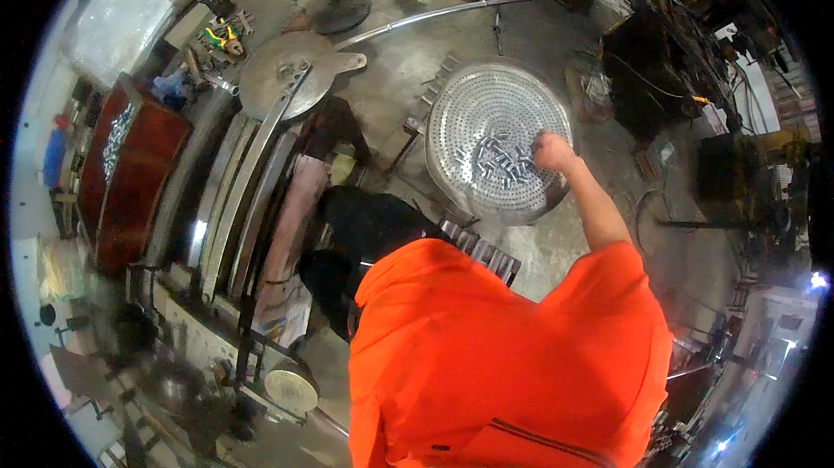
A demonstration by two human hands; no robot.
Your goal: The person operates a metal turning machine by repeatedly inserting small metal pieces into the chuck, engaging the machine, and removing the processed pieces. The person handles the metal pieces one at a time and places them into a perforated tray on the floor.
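My right hand (pixel 552 152) is over the right part of a round metal tray (pixel 460 99) pierced with rings of small holes. Its fingers are curled closed, and whatever they may hold is hidden. Several short metal pins (pixel 502 160) lie loose in a heap on the tray's middle, just left of the hand. From the orange sleeve (pixel 599 285) my bare right forearm reaches forward to the tray. My left hand does not show; the orange shirt fills the lower middle.
On the left stands a machine with long metal rails (pixel 239 199) and a round plate (pixel 282 77) crossed by a lever. Beyond it, a brown bin (pixel 143 181) holds small metal pieces. Yellow-handled pliers (pixel 228 40) lie at the far left. Dark machinery (pixel 660 68) occupies the right.
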